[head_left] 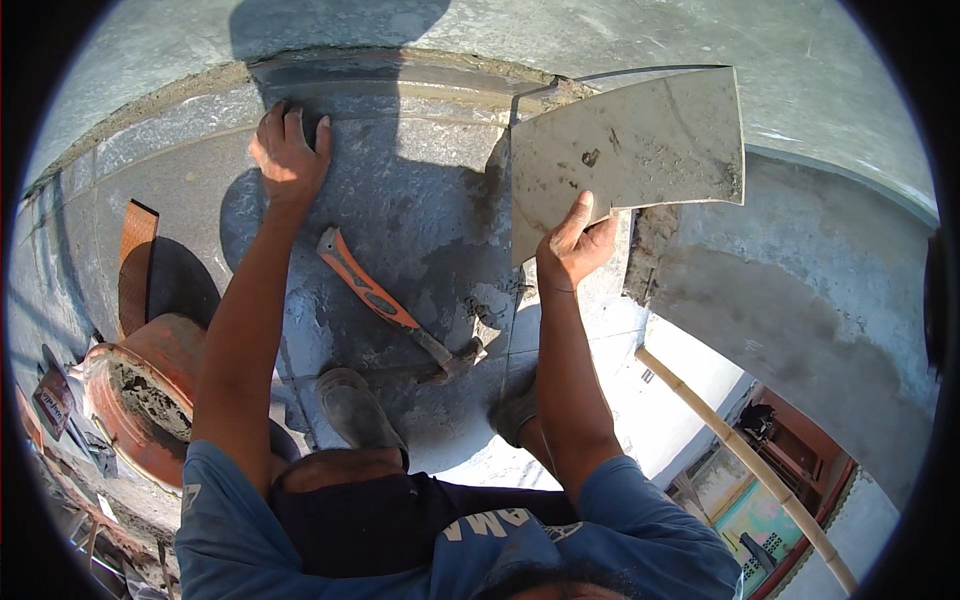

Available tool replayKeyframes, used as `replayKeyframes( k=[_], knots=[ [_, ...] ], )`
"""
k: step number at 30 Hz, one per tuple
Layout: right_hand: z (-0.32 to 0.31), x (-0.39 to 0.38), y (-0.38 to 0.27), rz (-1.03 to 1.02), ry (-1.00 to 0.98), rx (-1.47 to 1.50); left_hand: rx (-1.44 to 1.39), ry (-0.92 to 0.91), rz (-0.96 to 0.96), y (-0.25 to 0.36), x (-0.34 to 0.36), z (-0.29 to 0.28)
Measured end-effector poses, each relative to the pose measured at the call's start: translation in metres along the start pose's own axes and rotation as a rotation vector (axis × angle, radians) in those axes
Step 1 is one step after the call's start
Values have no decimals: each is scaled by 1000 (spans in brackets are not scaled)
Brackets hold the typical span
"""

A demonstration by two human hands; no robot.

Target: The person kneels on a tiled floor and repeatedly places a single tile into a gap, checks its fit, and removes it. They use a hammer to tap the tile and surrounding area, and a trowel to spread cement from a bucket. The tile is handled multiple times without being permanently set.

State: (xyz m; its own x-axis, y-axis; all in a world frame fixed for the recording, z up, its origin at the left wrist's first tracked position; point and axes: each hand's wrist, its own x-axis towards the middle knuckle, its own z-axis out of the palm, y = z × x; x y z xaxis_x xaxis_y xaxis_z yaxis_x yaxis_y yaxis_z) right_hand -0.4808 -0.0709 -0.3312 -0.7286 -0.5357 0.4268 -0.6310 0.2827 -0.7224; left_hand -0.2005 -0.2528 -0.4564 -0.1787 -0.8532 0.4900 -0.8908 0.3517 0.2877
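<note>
My right hand [577,245] grips the lower edge of a cut grey tile [650,140], thumb on its face, with a notch at the lower right and mortar smudges on the visible side. The tile is held up near the wall. My left hand [291,155] lies with fingers apart on the grey tiled floor [190,160], close to the foot of the wall. Between my arms a hammer [385,295] with an orange and grey handle rests on the floor, its metal head toward my feet.
An orange bucket [135,385] holding grey mortar stands at the left, with an orange-brown flat strip [138,265] beyond it. My shoes [360,410] are just below the hammer. A bamboo pole [740,455] slants at the lower right, past a low cement wall [790,290].
</note>
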Motion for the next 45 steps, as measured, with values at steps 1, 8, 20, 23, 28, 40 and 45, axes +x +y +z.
replayKeyframes(
  k=[1, 8, 20, 23, 28, 40, 45],
  knots=[
    [4, 1, 0, 19, 4, -22, -4, -5, -1, 1, 0, -1],
    [33, -1, 19, -5, 65, -26, -3, 19, 27, -4, -2, -1],
    [52, 5, 23, 201, 106, 274, 27, 4, 40, -4, -1, 0],
    [51, 6, 25, 173, 114, 297, 29, -4, 33, -4, -1, 1],
    [51, 6, 24, 157, 129, 236, 43, -22, 13, -1, -1, 0],
    [54, 1, 5, 158, 100, 373, 36, -40, 7, -1, 0, -1],
    [57, 1, 5, 117, 127, 317, 30, -55, -10, -2, -1, -1]
  ],
)
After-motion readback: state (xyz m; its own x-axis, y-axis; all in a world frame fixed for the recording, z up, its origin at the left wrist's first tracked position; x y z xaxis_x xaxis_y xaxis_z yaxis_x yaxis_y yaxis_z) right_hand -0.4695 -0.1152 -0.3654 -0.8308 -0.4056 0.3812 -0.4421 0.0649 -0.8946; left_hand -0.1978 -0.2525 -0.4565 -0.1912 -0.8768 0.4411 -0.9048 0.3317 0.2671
